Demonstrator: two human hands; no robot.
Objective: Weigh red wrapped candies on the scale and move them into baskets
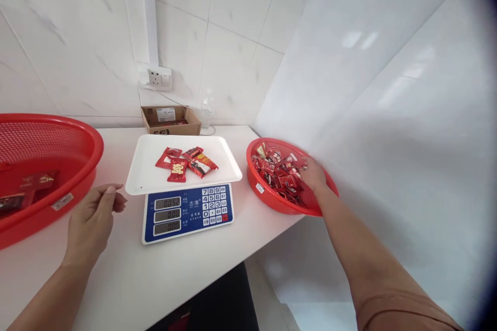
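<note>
My right hand (312,173) reaches into a red plastic basket (267,194) on the right. Its bent fingers are among small red snack packets (285,178); what they grip, if anything, is hidden. My left hand (93,217) hovers over the table between the left basket and the scale, loosely curled with nothing visible in it. Several red packets (177,169) lie on the white tray (145,165) of a digital scale (188,214). Its blue panel has three displays, the top one seeming to read 0.052.
A larger red basket (87,160) with a few packets stands at the left. Behind the scale is an open cardboard box (171,121), below a wall socket (157,78). White walls border the table (128,269) at the back and right. Its front edge runs diagonally.
</note>
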